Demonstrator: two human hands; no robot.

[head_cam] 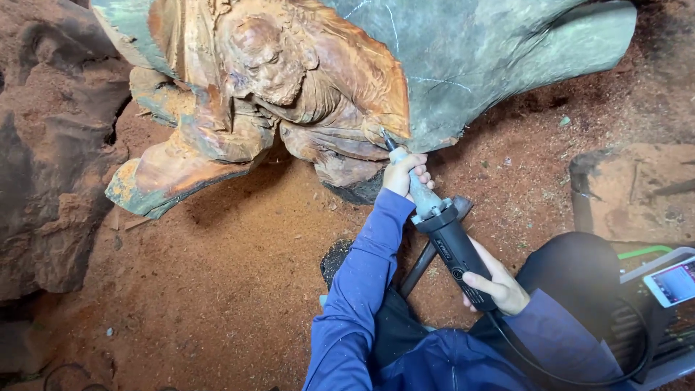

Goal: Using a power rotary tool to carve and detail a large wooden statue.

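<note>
While the large wood carving [289,87] lies on the sawdust floor [217,275], the corded rotary grinder [452,242] meets its lower edge; the left hand [402,174] wraps its fingers round the neck, the right hand [499,286] grips the body. Light, braced passes seem best.

A large wood carving [289,80] shows reddish-brown, freshly cut wood, matt and finely ridged. At two o'clock its uncarved surface [492,51] looks grey-green, smoother and dull, with thin pale scratches. The power carving tool [449,239] has a matt black plastic body and a pale grey metal neck. Reddish sawdust [232,268] lies powdery over the ground. At nine o'clock, rough wood [51,159] looks dusty and coarse. The sleeves [362,289] are smooth blue cloth. At three o'clock, a phone [673,282] screen is glossy.
</note>
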